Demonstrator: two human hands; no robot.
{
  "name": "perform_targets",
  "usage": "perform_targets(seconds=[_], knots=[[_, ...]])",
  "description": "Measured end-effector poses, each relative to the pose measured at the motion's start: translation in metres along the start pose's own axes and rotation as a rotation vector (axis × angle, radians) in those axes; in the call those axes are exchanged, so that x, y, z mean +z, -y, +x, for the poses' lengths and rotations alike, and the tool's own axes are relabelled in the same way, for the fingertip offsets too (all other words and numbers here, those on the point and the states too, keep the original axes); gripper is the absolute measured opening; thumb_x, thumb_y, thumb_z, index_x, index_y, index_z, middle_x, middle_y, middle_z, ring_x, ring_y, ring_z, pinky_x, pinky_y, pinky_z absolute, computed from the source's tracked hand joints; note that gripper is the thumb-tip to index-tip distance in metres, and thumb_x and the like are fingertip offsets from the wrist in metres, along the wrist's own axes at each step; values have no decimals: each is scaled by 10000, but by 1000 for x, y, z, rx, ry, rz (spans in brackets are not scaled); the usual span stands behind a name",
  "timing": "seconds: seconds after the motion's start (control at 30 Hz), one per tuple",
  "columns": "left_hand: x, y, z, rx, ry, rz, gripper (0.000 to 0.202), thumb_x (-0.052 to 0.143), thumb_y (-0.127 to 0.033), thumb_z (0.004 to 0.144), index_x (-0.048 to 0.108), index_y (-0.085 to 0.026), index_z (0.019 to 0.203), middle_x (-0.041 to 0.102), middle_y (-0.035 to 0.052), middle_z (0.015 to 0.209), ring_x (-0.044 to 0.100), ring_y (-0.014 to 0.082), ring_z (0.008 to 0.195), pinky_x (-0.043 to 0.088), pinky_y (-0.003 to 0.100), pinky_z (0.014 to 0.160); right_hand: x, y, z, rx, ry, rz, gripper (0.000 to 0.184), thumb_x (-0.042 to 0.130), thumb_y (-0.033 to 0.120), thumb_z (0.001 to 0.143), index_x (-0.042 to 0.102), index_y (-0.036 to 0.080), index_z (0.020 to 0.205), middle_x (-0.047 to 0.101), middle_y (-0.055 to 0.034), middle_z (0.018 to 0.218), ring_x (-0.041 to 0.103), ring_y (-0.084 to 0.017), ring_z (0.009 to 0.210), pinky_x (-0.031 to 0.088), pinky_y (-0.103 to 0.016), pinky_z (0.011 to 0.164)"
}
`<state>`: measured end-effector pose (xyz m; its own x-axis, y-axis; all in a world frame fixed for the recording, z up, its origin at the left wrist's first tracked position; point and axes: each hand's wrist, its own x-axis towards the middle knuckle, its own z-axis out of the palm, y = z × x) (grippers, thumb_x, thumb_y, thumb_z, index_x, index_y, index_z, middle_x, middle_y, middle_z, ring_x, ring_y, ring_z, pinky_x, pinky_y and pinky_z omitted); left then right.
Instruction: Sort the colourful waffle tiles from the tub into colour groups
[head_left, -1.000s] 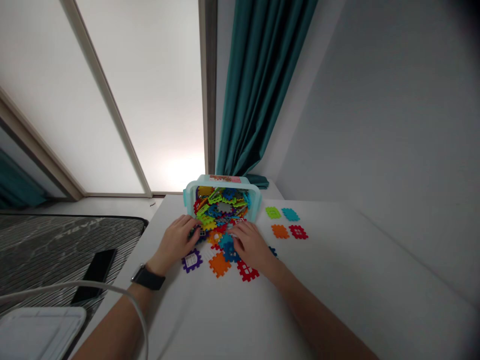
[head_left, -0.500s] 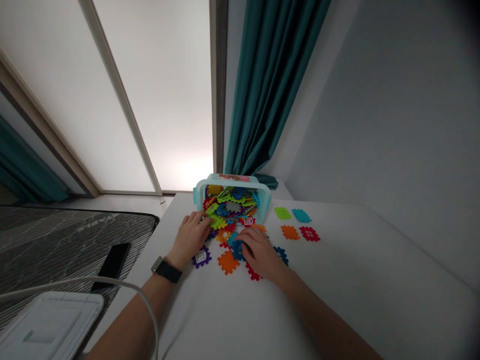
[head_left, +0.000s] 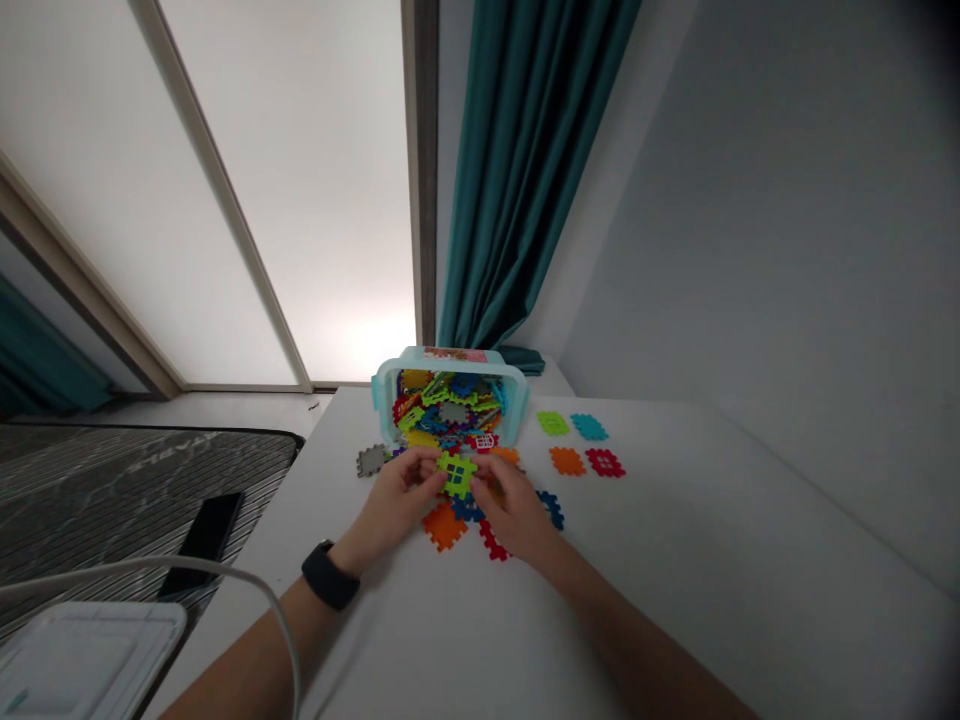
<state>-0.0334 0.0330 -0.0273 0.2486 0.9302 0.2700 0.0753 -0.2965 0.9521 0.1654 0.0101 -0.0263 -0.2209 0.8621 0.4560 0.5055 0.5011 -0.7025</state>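
Smooth, faintly glossy plastic on the lime waffle tile (head_left: 457,474) at lower centre, the same sheen across the heaped tiles (head_left: 450,405) in the pale teal plastic tub (head_left: 384,405) (walls a touch milky). Matt, heavy-looking cloth in the teal curtain (head_left: 517,170) at upper centre; matt white tabletop (head_left: 660,520); glassy black phone (head_left: 202,532) at lower left.

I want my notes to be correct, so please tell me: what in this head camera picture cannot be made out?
Head view:
The lime green tile: its sides are partly hidden by the fingers of the left hand and right hand.
The blue tile: mostly hidden by both hands.
The lower tiles in the plastic box: hidden by the tiles above.
The white object: cut off by the bottom edge.
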Motion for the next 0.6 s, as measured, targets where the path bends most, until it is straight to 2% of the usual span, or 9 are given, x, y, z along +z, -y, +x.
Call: perform_targets(seconds=[0.03, 0.13, 0.27, 0.33, 0.4, 0.6], knots=[[4, -1, -2, -12, 15, -18, 283, 681, -393, 866, 620, -171, 1032, 571, -28, 726, 535, 118, 639, 454, 245, 615, 1, 1, 0, 25, 4, 20, 98, 507, 286, 949, 580, 222, 942, 635, -28, 854, 600, -212, 820, 450, -334, 758], [7, -5, -6, 43, 37, 89, 301, 627, -355, 909, 605, -183, 1154, 593, -8, 784, 554, 131, 677, 484, 268, 657, 2, 2, 2, 114, 23, 104, 229, 508, 337, 943, 500, 222, 745, 538, 15, 707, 520, -171, 679, 380, -290, 643], [0, -14, -9, 262, 139, 441, 605, 706, -318, 855, 467, -235, 1404, 642, 73, 1084, 618, 209, 930, 530, 356, 834, 3, -4, 4, 252, 41, 273, 301, 518, 416, 932, 461, 223, 708, 472, 38, 655, 438, -142, 603, 326, -266, 582], [-3, -16, -9, 346, 177, 569, 678, 754, -331, 820, 449, -242, 1419, 624, 95, 1171, 610, 245, 1033, 525, 396, 901, 3, -7, 4, 292, 38, 331, 334, 529, 456, 923, 452, 224, 696, 448, 44, 642, 409, -134, 586, 306, -262, 566], [-6, -16, -9, 391, 167, 647, 620, 742, -334, 837, 472, -242, 1388, 620, 97, 1174, 609, 255, 1064, 522, 418, 930, 3, -9, 4, 308, 36, 376, 366, 538, 490, 916, 445, 223, 685, 429, 48, 636, 391, -129, 579, 294, -261, 560], [-9, -15, -7, 455, 147, 729, 553, 740, -353, 843, 518, -234, 1335, 624, 107, 1194, 615, 271, 1092, 525, 437, 948, 6, -10, 4, 333, 29, 453, 428, 565, 570, 893, 454, 220, 673, 411, 53, 627, 388, -123, 568, 307, -263, 556]])
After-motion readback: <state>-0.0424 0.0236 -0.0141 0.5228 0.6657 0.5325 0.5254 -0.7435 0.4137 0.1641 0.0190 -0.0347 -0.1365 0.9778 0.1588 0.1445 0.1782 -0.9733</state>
